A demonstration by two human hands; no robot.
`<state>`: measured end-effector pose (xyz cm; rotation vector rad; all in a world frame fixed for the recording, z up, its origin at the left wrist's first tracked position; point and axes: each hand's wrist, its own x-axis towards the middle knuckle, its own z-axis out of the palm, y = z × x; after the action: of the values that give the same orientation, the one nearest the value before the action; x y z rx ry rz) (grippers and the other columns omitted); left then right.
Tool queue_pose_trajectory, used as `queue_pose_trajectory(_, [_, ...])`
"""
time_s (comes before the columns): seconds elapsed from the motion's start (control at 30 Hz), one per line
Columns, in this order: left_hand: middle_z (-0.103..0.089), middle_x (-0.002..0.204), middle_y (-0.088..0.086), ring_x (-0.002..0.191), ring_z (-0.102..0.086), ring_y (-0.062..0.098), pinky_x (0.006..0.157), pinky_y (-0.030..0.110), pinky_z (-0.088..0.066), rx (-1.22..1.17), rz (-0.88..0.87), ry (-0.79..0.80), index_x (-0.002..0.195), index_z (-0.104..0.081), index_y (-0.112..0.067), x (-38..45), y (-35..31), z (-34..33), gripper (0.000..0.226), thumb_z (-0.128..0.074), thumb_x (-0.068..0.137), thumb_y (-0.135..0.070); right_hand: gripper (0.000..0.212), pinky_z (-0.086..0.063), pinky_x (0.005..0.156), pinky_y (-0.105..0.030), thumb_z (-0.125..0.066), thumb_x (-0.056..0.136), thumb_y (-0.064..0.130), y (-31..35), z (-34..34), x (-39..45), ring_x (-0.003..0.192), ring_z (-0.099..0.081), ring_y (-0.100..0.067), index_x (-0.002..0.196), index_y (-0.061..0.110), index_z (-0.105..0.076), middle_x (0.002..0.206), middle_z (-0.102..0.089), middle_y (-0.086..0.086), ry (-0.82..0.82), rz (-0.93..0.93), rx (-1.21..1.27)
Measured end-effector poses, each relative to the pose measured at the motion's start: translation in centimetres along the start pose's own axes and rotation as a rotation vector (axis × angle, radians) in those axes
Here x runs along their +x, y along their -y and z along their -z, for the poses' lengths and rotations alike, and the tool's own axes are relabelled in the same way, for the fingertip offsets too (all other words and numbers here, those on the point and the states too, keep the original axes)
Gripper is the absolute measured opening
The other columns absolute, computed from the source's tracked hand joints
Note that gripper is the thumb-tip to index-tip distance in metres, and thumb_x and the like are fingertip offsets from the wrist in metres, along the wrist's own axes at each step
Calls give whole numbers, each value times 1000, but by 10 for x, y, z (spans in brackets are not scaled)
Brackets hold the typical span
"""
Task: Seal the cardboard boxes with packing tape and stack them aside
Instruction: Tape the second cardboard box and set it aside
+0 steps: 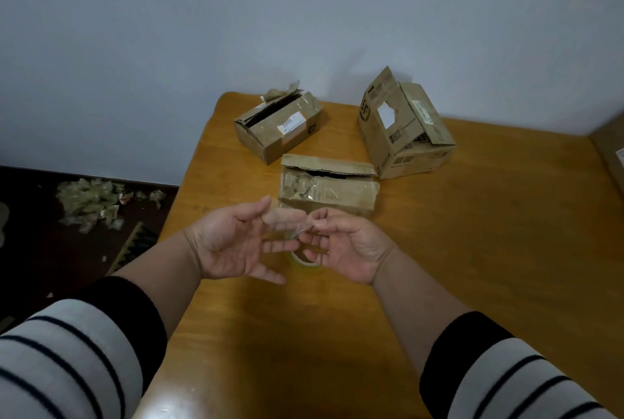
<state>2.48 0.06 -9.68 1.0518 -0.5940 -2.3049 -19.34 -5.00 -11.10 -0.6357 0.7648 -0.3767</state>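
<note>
**Clear tape strip stretched between your hands**

You pinch a short strip of clear tape [287, 221] between both hands: left hand [233, 243] at one end, fingers loosely spread, right hand [344, 246] nipping the other. It is light, limp and sticky, likely to fold on itself, so hold it by the ends, taut. The tape roll [304, 261] sits below your hands; the nearest box [329, 187] lies just beyond, its flap gaping.

The tape roll [305, 261] lies mostly hidden behind the hands, the clear tape strip [287, 221] between the fingers is too faint to trace, the box labels are too small to read, and a brown box [611, 152] at far right is cut off by the edge.
</note>
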Motion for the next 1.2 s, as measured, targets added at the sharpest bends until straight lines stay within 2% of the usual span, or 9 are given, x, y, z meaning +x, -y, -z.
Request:
queue_pose_trajectory(0.17, [-50,147,0,140,-38,30,106,71,-28,-22,-5,18,121,-70,-20,3,-7,5,57,-33,93,-52,41,-44,83,-39,-58,65,20,6,5,2,95,-57,-22,103,11,-69,101,-65,-7,47,5,77])
queue_pose_trajectory(0.43, [-56,141,5,135,-44,30,104,68,-34,-58,39,-60,120,-71,-18,13,-14,13,59,-36,91,-55,10,-48,71,-28,-72,82,10,20,10,10,78,-62,-13,90,14,-67,85,-67,-2,-63,62,-174])
queue_pose_trajectory(0.53, [-61,130,7,131,-48,30,103,67,-36,-78,38,-79,117,-72,-16,16,-17,17,59,-36,91,-56,10,-47,68,-26,-68,87,5,24,10,14,73,-61,-12,87,15,-65,80,-67,-3,-104,64,-211])
queue_pose_trajectory(0.73, [-62,123,5,120,-52,27,104,65,-37,-54,32,-11,120,-71,-19,23,-26,25,60,-31,94,-56,37,-46,72,-29,-71,82,13,31,7,21,78,-60,-12,117,20,-64,91,-69,-1,-19,35,-178])
queue_pose_trajectory(0.83, [-62,127,5,123,-51,27,105,65,-36,-37,25,12,120,-70,-20,26,-29,28,60,-30,95,-57,14,-48,72,-26,-71,85,10,31,4,28,80,-61,-11,96,19,-71,85,-69,2,-78,56,-247])
queue_pose_trajectory(0.93, [-63,125,3,121,-51,25,105,65,-35,-44,22,38,121,-70,-20,26,-31,33,61,-29,95,-58,10,-50,72,-25,-71,85,8,33,4,31,80,-63,-11,84,17,-66,82,-69,0,-143,95,-264])
queue_pose_trajectory(1.03, [-64,119,2,118,-52,24,107,65,-34,-37,17,56,123,-69,-21,26,-32,37,61,-29,96,-58,11,-49,78,-30,-70,86,14,36,6,31,89,-65,-15,95,17,-64,97,-71,-4,-109,85,-237])
queue_pose_trajectory(1.13, [-62,115,5,112,-55,24,106,66,-33,-41,13,50,124,-67,-20,28,-32,38,60,-30,96,-57,36,-46,85,-35,-65,86,21,37,4,33,99,-64,-17,122,17,-59,106,-72,0,-64,44,-191])
queue_pose_trajectory(1.2, [-61,113,6,110,-55,24,106,66,-33,-40,15,53,123,-68,-19,29,-32,37,60,-31,96,-58,42,-44,87,-36,-65,84,24,37,0,33,100,-64,-16,125,18,-60,105,-71,1,-16,23,-165])
